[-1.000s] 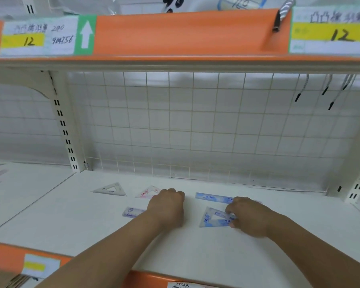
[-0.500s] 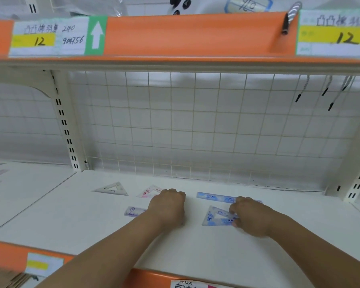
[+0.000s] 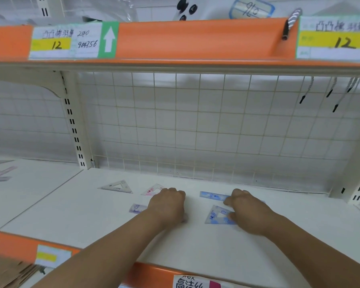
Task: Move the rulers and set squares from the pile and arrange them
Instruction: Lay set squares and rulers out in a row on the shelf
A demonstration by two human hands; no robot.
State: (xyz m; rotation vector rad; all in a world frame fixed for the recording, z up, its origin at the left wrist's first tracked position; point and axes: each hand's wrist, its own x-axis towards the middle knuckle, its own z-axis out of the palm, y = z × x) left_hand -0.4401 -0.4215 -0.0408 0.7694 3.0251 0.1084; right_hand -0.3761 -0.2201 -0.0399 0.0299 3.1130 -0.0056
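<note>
Right hand [image 3: 249, 210] — now farther onto blue ruler [image 3: 213, 196]

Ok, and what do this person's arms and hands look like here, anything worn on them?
The left forearm and right forearm are bare to the frame's lower edge, no sleeves showing. The left hand and right hand wear no gloves, and no watch or bracelet shows at either wrist. The fingers are mostly hidden, so rings cannot be ruled out.

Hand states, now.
Left hand: curled over the purple ruler; grip cannot be told.
Right hand: curled, thumb on the blue set square; grip cannot be told.
</note>
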